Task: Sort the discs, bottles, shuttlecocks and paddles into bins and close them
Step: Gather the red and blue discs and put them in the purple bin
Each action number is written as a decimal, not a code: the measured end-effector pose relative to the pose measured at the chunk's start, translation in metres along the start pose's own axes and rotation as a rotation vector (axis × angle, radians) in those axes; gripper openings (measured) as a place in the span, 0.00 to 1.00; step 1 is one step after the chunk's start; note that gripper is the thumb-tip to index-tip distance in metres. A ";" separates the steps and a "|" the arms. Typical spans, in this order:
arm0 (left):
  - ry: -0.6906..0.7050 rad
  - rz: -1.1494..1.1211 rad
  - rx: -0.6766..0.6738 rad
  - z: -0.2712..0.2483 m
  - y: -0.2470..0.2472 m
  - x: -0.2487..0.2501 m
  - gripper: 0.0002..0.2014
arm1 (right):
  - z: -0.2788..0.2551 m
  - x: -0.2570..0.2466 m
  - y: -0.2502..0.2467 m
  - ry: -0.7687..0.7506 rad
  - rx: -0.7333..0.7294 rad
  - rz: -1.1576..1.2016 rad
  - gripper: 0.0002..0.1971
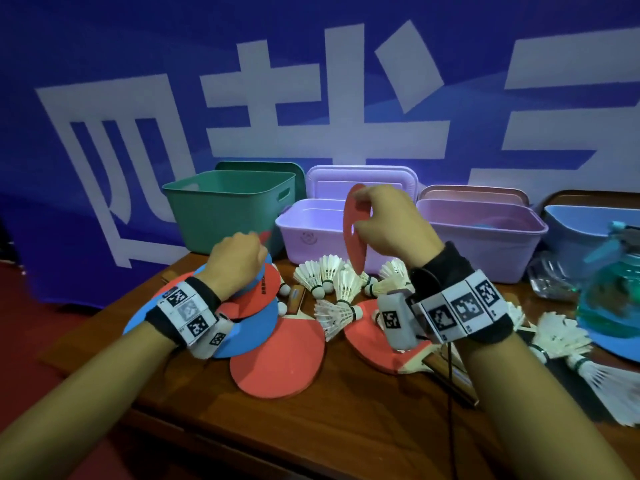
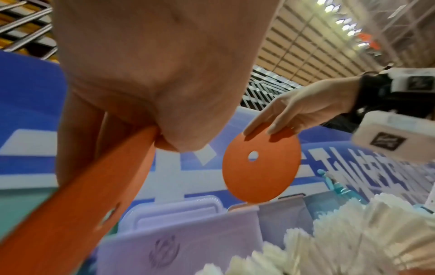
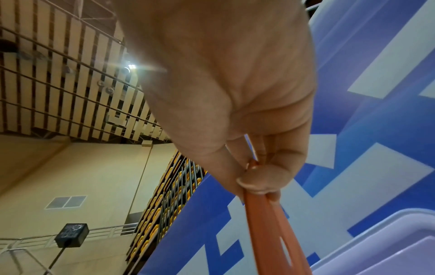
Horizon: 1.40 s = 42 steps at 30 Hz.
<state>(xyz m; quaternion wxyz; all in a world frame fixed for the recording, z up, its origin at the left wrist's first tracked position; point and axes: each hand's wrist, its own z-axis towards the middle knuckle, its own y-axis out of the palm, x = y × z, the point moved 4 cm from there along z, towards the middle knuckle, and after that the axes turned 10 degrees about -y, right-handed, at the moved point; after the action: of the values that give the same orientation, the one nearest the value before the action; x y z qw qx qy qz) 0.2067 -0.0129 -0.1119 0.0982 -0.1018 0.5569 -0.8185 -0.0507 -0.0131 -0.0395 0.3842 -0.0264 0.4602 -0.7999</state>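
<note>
Forearms fill the bottom of the head view, each banded with a marker-covered wrist strap. From there, the right hand [image 1: 388,226] pinches a red disc [image 1: 355,230] by its upper rim between thumb and fingertips, so the disc hangs on edge, its centre hole showing — lifted clear of the clutter and level with the lilac bin [image 1: 304,233], probably so it can be dropped in edgewise. The left hand [image 1: 235,261] is curled around the rim of a second red disc [image 2: 77,201], which the left wrist view shows clamped between thumb and fingers; this one sits low, just above the stack of blue and red discs [image 1: 249,320] at the table's left, likely freshly peeled from it.

Beneath and between the hands lie two red paddles [image 1: 280,358] and a scatter of white shuttlecocks [image 1: 332,282]. Behind stand four open bins with lids propped at the back: green bin [image 1: 221,209], lilac, pink bin [image 1: 485,237], and blue bin [image 1: 571,230]. A teal bottle [image 1: 613,292] waits at the right edge. Most sorting seems left to do.
</note>
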 end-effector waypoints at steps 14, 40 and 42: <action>0.200 -1.182 -0.131 0.036 -0.014 0.208 0.11 | -0.003 0.138 -0.081 0.253 0.387 0.055 0.12; -0.058 -1.275 -0.487 0.103 0.071 0.366 0.17 | -0.029 0.268 -0.050 0.545 0.633 1.050 0.11; -0.067 -1.219 -0.404 0.103 0.073 0.367 0.10 | -0.030 0.268 -0.047 0.519 0.651 1.016 0.14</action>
<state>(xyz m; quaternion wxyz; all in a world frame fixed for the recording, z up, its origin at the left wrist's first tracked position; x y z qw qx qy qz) -0.1138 -0.2315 -0.1217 -0.3884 -0.4419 0.5390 -0.6028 -0.2788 -0.1502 -0.1049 0.5792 0.5056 0.2273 -0.5977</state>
